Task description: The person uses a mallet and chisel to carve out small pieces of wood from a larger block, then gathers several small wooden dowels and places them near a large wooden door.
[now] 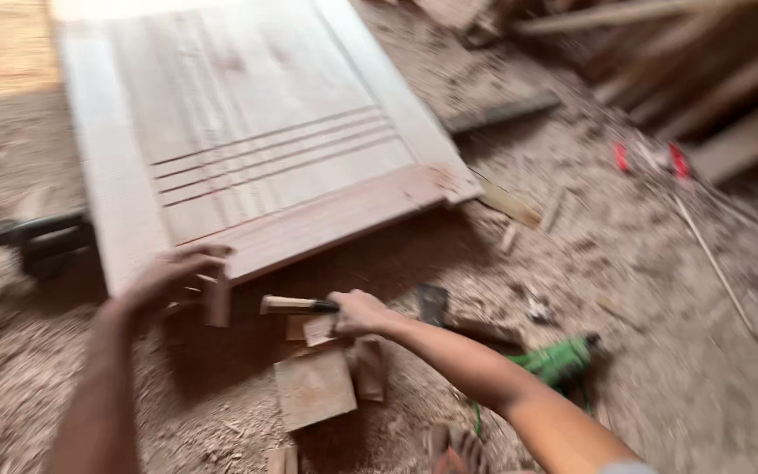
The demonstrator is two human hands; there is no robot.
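A large pale wooden door panel (pixel 247 132) with routed grooves lies raised over a sawdust floor. My left hand (pixel 173 276) grips its near edge, fingers beside a small wood block (pixel 218 303) under the panel's lower rail. My right hand (pixel 360 313) is closed on a tool (pixel 296 305) with a pale wooden handle that points left; the image is blurred and its working end is hidden. Several small wood offcuts (pixel 313 386) lie just below my right hand.
A green power tool (pixel 559 360) lies under my right forearm. A dark metal blade-like piece (pixel 432 303) rests on the sawdust. A dark clamp or tool (pixel 41 239) sticks out at the left. Timber is stacked at the top right (pixel 712 79), with red-handled items (pixel 651 158) nearby.
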